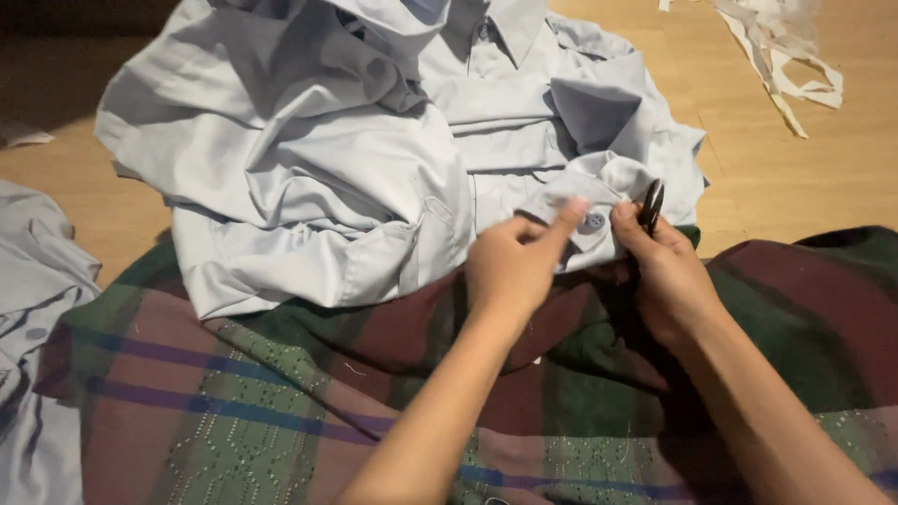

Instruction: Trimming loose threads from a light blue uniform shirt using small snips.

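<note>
Plaid cloth under crumpled pale-blue shirt, buttoned.

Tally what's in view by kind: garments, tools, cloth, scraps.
Pale blue shirts: 2, one heaped at centre, one at the left edge
Small black snips: 1, in the right hand
Plaid cloth: 1
White scrap pile: 1
Total: 5

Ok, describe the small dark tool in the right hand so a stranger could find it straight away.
Start at the heap of pale blue-grey shirts on the wooden floor, then go to its lower right edge, where both hands meet at a buttoned cuff. The right hand holds small black thread snips upright beside the button. They are the only dark, glossy thing against the pale cloth.
</note>
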